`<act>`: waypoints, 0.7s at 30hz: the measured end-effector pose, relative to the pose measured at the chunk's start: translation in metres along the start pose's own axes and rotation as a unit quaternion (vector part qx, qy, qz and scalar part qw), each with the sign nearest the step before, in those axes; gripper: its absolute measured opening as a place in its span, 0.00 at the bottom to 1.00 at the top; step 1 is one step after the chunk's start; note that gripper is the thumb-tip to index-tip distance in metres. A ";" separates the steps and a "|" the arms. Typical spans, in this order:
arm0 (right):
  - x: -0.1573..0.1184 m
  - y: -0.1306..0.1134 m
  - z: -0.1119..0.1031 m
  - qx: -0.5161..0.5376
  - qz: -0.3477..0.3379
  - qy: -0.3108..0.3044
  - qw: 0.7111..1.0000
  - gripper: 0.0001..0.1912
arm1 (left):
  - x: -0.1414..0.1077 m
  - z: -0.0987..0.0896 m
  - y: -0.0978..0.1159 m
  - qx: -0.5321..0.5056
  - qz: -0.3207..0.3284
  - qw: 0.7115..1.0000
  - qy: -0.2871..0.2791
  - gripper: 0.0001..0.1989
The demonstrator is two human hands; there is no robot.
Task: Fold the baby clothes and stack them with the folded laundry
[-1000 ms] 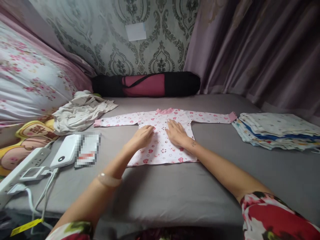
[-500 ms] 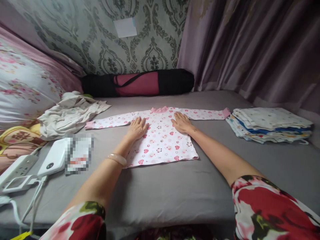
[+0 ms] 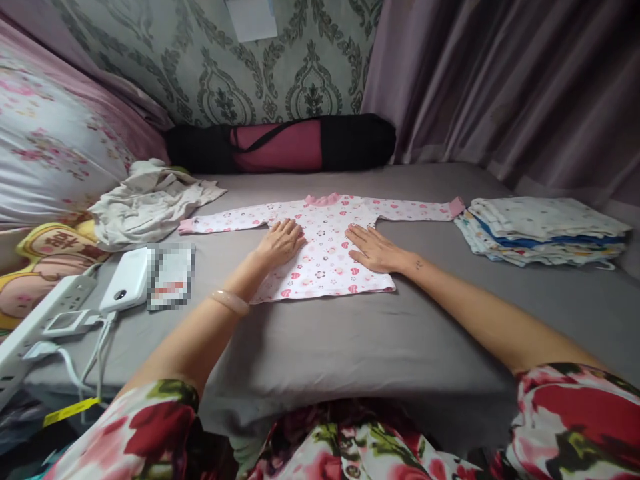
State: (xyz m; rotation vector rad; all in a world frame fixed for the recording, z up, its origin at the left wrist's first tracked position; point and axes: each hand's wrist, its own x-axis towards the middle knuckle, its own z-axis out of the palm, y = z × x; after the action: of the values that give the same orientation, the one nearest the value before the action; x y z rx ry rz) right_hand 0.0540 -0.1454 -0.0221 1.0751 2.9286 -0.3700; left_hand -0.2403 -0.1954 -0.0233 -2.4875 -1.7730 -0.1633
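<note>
A small white shirt [image 3: 323,257] with pink hearts and flowers lies spread out on the grey bed sheet, its pink collar at the far side and both sleeves stretched sideways. My left hand [image 3: 284,243] rests palm down on the left side of the shirt's body, with its fingers extended. On the right side of the body, my right hand [image 3: 375,249] lies flat with its fingers spread. Neither hand grips the cloth. A pale bangle [image 3: 229,301] circles my left wrist.
Folded clothes [image 3: 545,230] are stacked at the right. A crumpled light garment [image 3: 145,207], a power bank [image 3: 125,280], a blurred packet [image 3: 171,275] and a power strip [image 3: 47,313] with cables lie left. A black and maroon bag [image 3: 280,145] lies along the wall.
The view has tilted down, showing more of the near bed edge. Both hands have slid a little down the shirt, towards its hem, and remain flat on it.
</note>
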 end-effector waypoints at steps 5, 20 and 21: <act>-0.032 -0.004 0.005 0.033 -0.049 -0.012 0.998 0.33 | -0.031 -0.010 0.029 -0.058 0.010 0.997 -0.053 0.24; -0.113 -0.035 -0.018 0.117 -0.085 -0.045 0.988 0.25 | -0.124 -0.018 -0.011 -0.108 -0.074 0.987 -0.097 0.30; -0.112 -0.036 -0.022 0.116 -0.057 -0.033 0.991 0.23 | -0.125 -0.020 -0.010 -0.100 -0.079 0.988 -0.092 0.29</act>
State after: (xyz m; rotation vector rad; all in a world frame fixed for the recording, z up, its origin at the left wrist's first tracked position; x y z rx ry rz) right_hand 0.1180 -0.2386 0.0160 0.8959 2.9500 -0.7488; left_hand -0.2912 -0.3121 -0.0201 -2.5693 -2.1275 -0.1305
